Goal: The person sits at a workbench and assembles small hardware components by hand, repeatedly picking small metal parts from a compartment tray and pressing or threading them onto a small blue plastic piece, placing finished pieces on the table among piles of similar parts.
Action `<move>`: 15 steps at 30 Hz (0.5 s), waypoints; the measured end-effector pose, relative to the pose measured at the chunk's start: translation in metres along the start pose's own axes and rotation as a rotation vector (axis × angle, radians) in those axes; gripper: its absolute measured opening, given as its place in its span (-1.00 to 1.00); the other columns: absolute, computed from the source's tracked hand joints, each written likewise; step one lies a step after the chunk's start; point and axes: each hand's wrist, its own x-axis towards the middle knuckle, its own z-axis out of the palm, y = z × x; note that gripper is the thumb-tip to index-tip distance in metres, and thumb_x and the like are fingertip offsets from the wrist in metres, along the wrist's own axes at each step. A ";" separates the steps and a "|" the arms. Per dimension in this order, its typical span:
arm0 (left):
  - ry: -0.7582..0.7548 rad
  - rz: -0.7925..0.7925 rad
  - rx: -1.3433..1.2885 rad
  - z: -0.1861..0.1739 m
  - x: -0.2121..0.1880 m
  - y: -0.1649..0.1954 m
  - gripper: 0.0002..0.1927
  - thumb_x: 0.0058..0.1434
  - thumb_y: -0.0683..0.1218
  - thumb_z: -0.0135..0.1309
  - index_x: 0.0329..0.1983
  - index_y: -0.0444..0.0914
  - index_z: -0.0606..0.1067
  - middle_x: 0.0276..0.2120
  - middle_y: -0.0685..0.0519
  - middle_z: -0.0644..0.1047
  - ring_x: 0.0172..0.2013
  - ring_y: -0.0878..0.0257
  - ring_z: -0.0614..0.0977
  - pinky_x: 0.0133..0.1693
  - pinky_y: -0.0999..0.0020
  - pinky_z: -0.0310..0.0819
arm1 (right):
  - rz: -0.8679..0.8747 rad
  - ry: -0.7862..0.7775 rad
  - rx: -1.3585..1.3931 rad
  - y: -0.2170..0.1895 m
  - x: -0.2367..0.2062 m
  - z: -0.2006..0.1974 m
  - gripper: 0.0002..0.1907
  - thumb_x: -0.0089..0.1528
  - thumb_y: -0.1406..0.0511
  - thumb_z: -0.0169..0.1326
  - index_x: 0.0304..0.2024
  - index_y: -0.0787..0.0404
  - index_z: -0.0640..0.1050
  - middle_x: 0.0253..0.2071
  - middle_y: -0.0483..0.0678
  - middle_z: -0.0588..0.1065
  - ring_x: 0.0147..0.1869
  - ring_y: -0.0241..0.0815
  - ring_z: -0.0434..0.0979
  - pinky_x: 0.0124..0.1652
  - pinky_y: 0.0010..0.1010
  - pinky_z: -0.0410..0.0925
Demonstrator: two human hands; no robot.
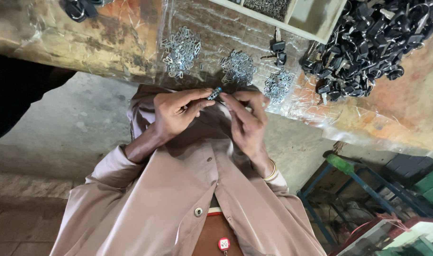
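Left hand (174, 114) and right hand (245, 115) both pinched one small key part (215, 94) above the table (107, 42).

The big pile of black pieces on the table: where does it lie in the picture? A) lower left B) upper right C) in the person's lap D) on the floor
B: the pile of black pieces lies at the upper right, on the plastic-covered table, beyond both hands.

Key pile (368, 42) right of clip heaps (181, 50)
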 end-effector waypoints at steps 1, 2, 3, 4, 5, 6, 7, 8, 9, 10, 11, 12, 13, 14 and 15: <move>0.008 0.012 0.019 0.001 0.000 0.000 -0.74 0.28 -0.34 0.25 0.04 -0.34 0.60 -0.07 -0.06 0.69 -0.37 0.34 0.74 -0.40 0.50 0.61 | -0.005 -0.018 0.008 -0.004 0.002 0.001 -0.68 0.25 0.49 0.24 0.05 0.16 0.67 -0.13 -0.06 0.51 -0.01 -0.16 0.45 0.07 -0.35 0.18; 0.009 0.016 0.044 0.001 0.000 0.001 -0.74 0.27 -0.34 0.26 0.02 -0.34 0.61 -0.08 -0.06 0.69 -0.39 0.33 0.73 -0.41 0.49 0.61 | -0.010 -0.036 0.016 -0.007 0.005 0.003 -0.66 0.25 0.51 0.22 0.07 0.17 0.67 -0.13 -0.03 0.50 -0.03 -0.14 0.43 0.05 -0.37 0.19; 0.010 0.022 0.069 0.001 0.000 0.001 -0.74 0.25 -0.33 0.28 0.00 -0.34 0.61 -0.10 -0.06 0.70 -0.41 0.33 0.73 -0.41 0.48 0.60 | -0.016 -0.054 0.023 -0.010 0.007 0.004 -0.64 0.25 0.53 0.20 0.08 0.18 0.66 -0.13 -0.01 0.49 -0.04 -0.12 0.42 0.04 -0.39 0.19; 0.013 0.029 0.094 0.001 0.000 0.001 -0.75 0.23 -0.33 0.30 -0.02 -0.34 0.62 -0.11 -0.06 0.70 -0.43 0.32 0.72 -0.42 0.47 0.60 | -0.016 -0.025 0.050 -0.012 0.010 0.005 -0.65 0.25 0.50 0.23 0.09 0.20 0.63 -0.12 -0.04 0.53 -0.05 -0.14 0.45 0.06 -0.39 0.19; 0.027 0.084 0.122 0.001 0.001 0.001 -0.74 0.23 -0.31 0.30 -0.01 -0.34 0.61 -0.09 -0.06 0.69 -0.34 0.27 0.74 -0.35 0.44 0.63 | -0.014 0.002 0.076 -0.013 0.012 0.006 -0.65 0.26 0.47 0.26 0.10 0.21 0.59 -0.11 -0.08 0.56 -0.07 -0.17 0.49 0.07 -0.39 0.18; 0.040 0.139 0.150 0.001 0.001 0.001 -0.72 0.23 -0.30 0.31 0.00 -0.33 0.60 -0.07 -0.06 0.67 -0.25 0.22 0.75 -0.28 0.40 0.66 | -0.012 0.029 0.102 -0.014 0.013 0.007 -0.64 0.26 0.44 0.29 0.10 0.23 0.56 -0.10 -0.12 0.59 -0.08 -0.19 0.52 0.08 -0.39 0.18; 0.052 0.195 0.178 0.000 0.001 0.001 -0.71 0.23 -0.29 0.32 0.02 -0.32 0.59 -0.04 -0.05 0.66 -0.16 0.16 0.76 -0.21 0.37 0.70 | 0.017 0.031 0.085 -0.015 0.014 0.007 -0.63 0.24 0.43 0.30 0.09 0.23 0.56 -0.15 -0.14 0.60 -0.15 -0.24 0.50 0.07 -0.39 0.18; 0.038 0.236 0.203 -0.001 0.002 0.000 -0.71 0.23 -0.30 0.31 0.01 -0.33 0.59 -0.04 -0.06 0.66 -0.14 0.15 0.76 -0.20 0.36 0.70 | 0.047 0.033 0.068 -0.016 0.014 0.008 -0.62 0.21 0.42 0.32 0.07 0.23 0.55 -0.20 -0.17 0.61 -0.22 -0.28 0.47 0.06 -0.38 0.19; 0.024 0.277 0.227 -0.002 0.003 0.000 -0.71 0.22 -0.32 0.30 0.01 -0.33 0.59 -0.03 -0.07 0.66 -0.13 0.14 0.76 -0.19 0.35 0.71 | 0.077 0.035 0.051 -0.017 0.014 0.007 -0.61 0.19 0.40 0.34 0.06 0.23 0.55 -0.25 -0.20 0.62 -0.29 -0.32 0.45 0.05 -0.38 0.19; 0.010 0.319 0.251 -0.003 0.003 -0.001 -0.70 0.21 -0.33 0.29 0.01 -0.34 0.59 -0.02 -0.08 0.65 -0.11 0.13 0.76 -0.18 0.35 0.72 | 0.076 0.031 0.022 -0.017 0.014 0.006 -0.60 0.19 0.38 0.35 0.06 0.20 0.55 -0.26 -0.22 0.62 -0.30 -0.35 0.47 0.06 -0.38 0.19; 0.001 0.330 0.266 -0.004 0.003 0.000 -0.70 0.20 -0.33 0.30 0.01 -0.34 0.60 -0.03 -0.08 0.66 -0.13 0.13 0.76 -0.20 0.35 0.71 | 0.075 0.026 -0.007 -0.017 0.013 0.004 -0.59 0.19 0.36 0.37 0.06 0.18 0.54 -0.27 -0.24 0.63 -0.31 -0.38 0.48 0.07 -0.37 0.19; -0.008 0.341 0.282 -0.005 0.002 0.000 -0.70 0.19 -0.34 0.31 0.00 -0.34 0.61 -0.04 -0.08 0.66 -0.15 0.14 0.76 -0.23 0.35 0.69 | 0.075 0.021 -0.035 -0.018 0.013 0.002 -0.58 0.18 0.34 0.39 0.06 0.16 0.53 -0.28 -0.27 0.63 -0.31 -0.41 0.50 0.07 -0.36 0.19; -0.016 0.353 0.297 -0.006 0.002 0.001 -0.70 0.17 -0.34 0.32 -0.01 -0.35 0.62 -0.05 -0.07 0.66 -0.17 0.14 0.76 -0.26 0.35 0.68 | 0.095 -0.015 -0.027 -0.017 0.014 -0.001 -0.58 0.19 0.32 0.40 0.06 0.14 0.56 -0.29 -0.25 0.61 -0.28 -0.39 0.52 0.05 -0.40 0.19; -0.034 0.353 0.266 -0.008 0.004 0.001 -0.70 0.17 -0.34 0.30 -0.02 -0.33 0.62 -0.04 -0.06 0.66 -0.16 0.13 0.77 -0.25 0.35 0.69 | 0.115 -0.049 -0.018 -0.016 0.015 -0.004 -0.59 0.20 0.29 0.42 0.06 0.12 0.59 -0.30 -0.23 0.60 -0.24 -0.37 0.53 0.02 -0.44 0.19; -0.055 0.354 0.233 -0.011 0.005 0.001 -0.69 0.16 -0.35 0.29 -0.02 -0.32 0.61 -0.04 -0.05 0.66 -0.15 0.12 0.77 -0.24 0.35 0.70 | 0.137 -0.081 -0.011 -0.014 0.017 -0.009 -0.60 0.20 0.27 0.43 0.06 0.10 0.61 -0.31 -0.21 0.58 -0.20 -0.35 0.55 -0.01 -0.48 0.19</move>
